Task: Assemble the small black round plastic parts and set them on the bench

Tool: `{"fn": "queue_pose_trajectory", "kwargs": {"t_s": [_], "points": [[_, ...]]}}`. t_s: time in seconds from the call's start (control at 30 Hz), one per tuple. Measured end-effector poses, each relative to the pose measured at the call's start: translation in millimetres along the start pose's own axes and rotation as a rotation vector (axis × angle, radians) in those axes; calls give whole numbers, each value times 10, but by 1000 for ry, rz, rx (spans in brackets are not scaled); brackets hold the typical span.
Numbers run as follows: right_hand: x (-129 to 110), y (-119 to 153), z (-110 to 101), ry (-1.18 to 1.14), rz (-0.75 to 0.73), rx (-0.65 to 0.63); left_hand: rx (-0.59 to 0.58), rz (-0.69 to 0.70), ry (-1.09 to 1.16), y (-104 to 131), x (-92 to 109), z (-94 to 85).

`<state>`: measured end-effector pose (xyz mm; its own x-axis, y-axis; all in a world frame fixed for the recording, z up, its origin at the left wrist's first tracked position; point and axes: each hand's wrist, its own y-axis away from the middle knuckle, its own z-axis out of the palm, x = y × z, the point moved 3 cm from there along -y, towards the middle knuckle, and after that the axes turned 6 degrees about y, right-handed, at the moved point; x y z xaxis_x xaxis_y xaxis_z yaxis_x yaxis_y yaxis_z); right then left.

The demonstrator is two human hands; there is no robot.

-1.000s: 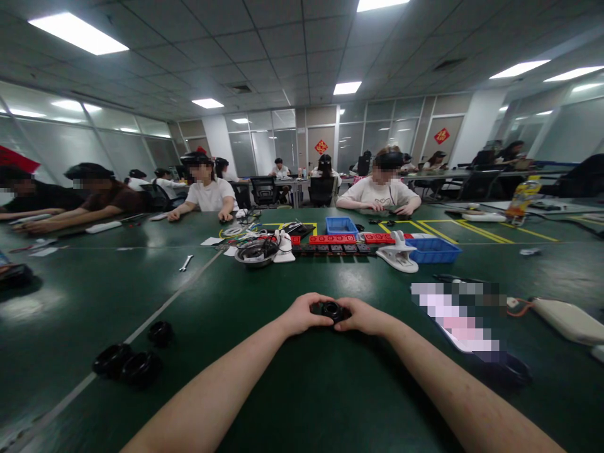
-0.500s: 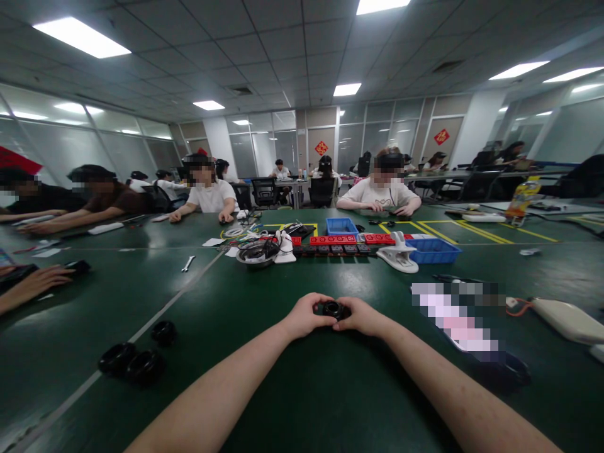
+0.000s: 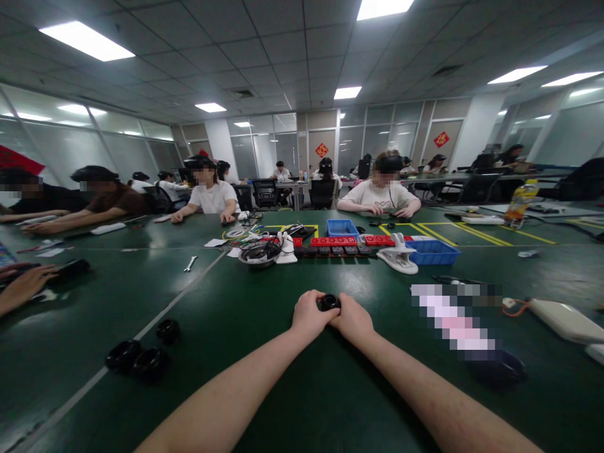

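Observation:
A small shiny black ring-shaped piece with a hollow middle sits between my two hands, just over the green tabletop. My left hand is closed around its left side, with the thumb across the near side. From the right, my right hand closes on it, the fingers mostly hidden behind and the two hands touching at the front. To the left lie similar black rings: one smaller and two larger ones side by side.
A phone-like pixelated object lies to the right, near a cream power bank. Ahead are a red power strip, a white clamp stand, a blue bin and a bowl of cables. A co-worker's hand is at the left.
My hands have drawn closer together around the black ring, and my right hand has turned inward. The ring has moved slightly left and up in the view.

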<state>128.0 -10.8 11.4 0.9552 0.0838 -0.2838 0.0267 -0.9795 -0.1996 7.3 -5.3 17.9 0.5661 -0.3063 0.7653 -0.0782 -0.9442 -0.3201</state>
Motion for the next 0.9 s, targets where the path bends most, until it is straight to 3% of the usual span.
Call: {"fn": "queue_pose_trajectory", "kwargs": {"t_s": [0.1,0.23,0.47,0.57,0.9], "points": [[-24,24,-2,4,-15,16,-6,-4,25,1,-11,-1],[15,3,-58,-132,-74,-67,-67,25,73,-22,-12,-47],[131,-64,-249,-601,-218,-459,-404,97,137,-105,52,-189],[137,-75,-263,-707,-218,-548,-514,125,136,-125,71,-225],[116,-90,-179,-655,-269,-564,-474,222,240,-134,85,-231]]}}
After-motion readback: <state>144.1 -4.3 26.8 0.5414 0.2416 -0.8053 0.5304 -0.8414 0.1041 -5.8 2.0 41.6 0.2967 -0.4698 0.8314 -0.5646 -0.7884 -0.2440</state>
